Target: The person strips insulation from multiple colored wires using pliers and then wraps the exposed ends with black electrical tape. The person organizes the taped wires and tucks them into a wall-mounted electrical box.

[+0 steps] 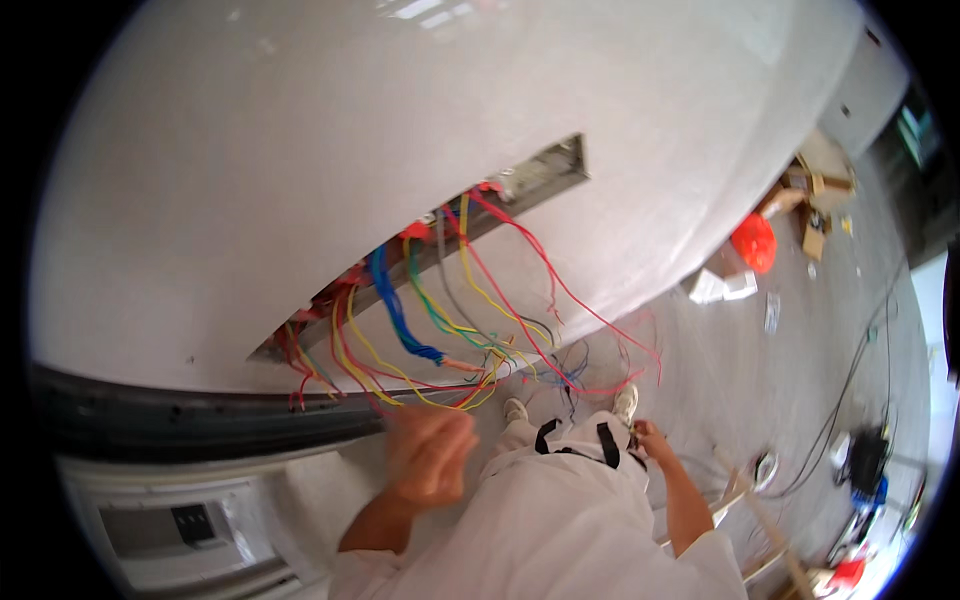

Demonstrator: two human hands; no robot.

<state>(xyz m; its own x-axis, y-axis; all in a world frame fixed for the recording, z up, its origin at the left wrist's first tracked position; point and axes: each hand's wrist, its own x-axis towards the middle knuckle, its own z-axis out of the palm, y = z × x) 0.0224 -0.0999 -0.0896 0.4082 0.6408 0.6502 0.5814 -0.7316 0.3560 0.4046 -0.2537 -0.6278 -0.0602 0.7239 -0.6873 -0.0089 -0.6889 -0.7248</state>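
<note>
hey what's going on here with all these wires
Someone in pale clothes stands at a wall where loose coloured wires hang from a long slot. The blurred left hand is near the wires; whether it holds any is unclear. The right hand is off to the right, its grip unclear too.

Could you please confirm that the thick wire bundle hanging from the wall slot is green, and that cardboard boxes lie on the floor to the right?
Not quite: the thick wire bundle hanging from the wall slot is blue, not green, as the head view shows; cardboard boxes do lie on the floor to the right.
</note>
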